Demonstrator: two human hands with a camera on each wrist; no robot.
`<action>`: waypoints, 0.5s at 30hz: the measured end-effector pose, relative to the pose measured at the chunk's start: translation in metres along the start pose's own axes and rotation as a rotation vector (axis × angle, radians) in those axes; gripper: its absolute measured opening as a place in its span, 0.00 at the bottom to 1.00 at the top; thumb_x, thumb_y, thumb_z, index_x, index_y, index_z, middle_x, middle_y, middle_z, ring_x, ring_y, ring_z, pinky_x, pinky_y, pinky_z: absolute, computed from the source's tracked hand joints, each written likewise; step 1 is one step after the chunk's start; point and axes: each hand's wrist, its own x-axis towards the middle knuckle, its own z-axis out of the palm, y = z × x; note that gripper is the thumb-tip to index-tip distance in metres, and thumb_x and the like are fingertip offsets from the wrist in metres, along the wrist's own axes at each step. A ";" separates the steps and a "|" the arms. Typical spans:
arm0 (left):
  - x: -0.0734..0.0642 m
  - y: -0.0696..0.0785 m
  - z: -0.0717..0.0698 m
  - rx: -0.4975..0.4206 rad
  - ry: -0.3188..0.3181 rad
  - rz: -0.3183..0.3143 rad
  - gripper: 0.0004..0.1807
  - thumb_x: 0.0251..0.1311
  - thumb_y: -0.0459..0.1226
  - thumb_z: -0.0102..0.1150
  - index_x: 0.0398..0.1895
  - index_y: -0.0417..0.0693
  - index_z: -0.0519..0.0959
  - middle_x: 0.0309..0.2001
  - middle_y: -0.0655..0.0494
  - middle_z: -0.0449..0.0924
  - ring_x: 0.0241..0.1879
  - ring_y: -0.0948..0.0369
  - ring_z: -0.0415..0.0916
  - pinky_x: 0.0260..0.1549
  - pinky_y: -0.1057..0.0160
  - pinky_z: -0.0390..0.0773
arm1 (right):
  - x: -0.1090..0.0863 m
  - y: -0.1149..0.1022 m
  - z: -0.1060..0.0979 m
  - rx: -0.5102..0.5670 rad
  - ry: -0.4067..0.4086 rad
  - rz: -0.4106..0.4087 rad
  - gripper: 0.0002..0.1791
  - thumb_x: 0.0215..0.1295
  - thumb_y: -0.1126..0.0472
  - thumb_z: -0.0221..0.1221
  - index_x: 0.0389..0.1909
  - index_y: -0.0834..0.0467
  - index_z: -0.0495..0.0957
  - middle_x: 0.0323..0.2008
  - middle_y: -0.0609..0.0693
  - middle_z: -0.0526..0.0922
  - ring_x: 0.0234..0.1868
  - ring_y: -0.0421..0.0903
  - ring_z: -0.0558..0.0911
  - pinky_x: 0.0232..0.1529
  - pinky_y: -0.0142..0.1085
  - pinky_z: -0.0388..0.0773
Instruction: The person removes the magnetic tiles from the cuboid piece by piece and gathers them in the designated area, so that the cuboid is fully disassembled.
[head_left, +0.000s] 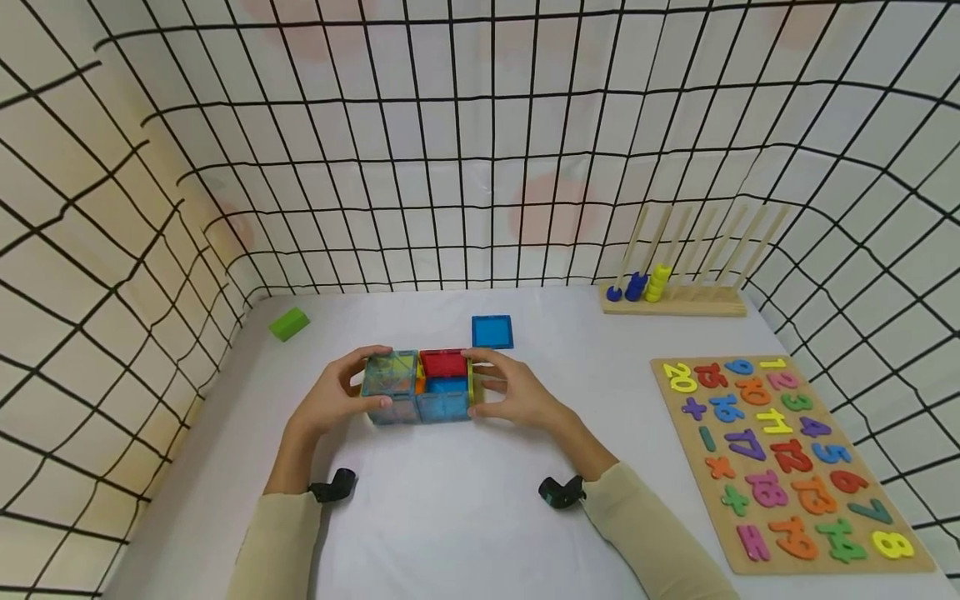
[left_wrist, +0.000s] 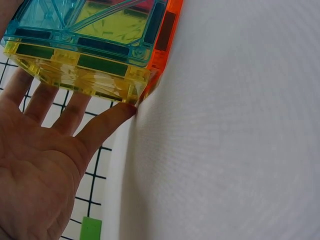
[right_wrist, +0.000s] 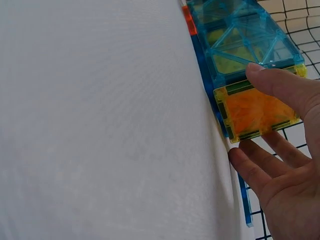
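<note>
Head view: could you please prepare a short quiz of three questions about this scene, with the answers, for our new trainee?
1. From the person's seat, where does the loose blue tile lie?
a) on the number board
b) beyond the tile structure
c) between the sleeves
2. True or false: the peg rack carries both blue and yellow beads.
3. Which hand is nearer to the green block?

Key:
1. b
2. True
3. The left hand

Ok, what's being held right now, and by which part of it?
The translucent tile structure, by its two opposite ends: the left hand grips its left end, the right hand its right.
</note>
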 end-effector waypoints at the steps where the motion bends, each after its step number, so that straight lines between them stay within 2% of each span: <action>1: 0.001 0.000 0.000 0.000 0.001 -0.001 0.41 0.54 0.32 0.77 0.72 0.53 0.70 0.73 0.52 0.66 0.68 0.45 0.65 0.56 0.62 0.81 | 0.000 0.000 0.000 0.000 0.003 0.003 0.46 0.57 0.65 0.75 0.76 0.49 0.65 0.75 0.50 0.67 0.72 0.56 0.73 0.66 0.47 0.77; 11: 0.003 0.001 -0.001 -0.018 -0.014 0.000 0.41 0.54 0.30 0.77 0.73 0.52 0.70 0.73 0.51 0.66 0.66 0.47 0.67 0.55 0.63 0.82 | -0.001 -0.003 -0.002 -0.016 0.037 -0.005 0.45 0.52 0.65 0.78 0.72 0.55 0.68 0.64 0.54 0.73 0.69 0.57 0.76 0.67 0.50 0.76; 15: 0.002 0.000 -0.001 -0.021 -0.013 0.004 0.41 0.55 0.30 0.76 0.73 0.52 0.70 0.73 0.50 0.66 0.66 0.48 0.67 0.55 0.64 0.81 | -0.002 -0.003 -0.002 -0.055 0.066 -0.002 0.48 0.51 0.65 0.79 0.73 0.52 0.66 0.62 0.53 0.73 0.66 0.55 0.77 0.65 0.49 0.78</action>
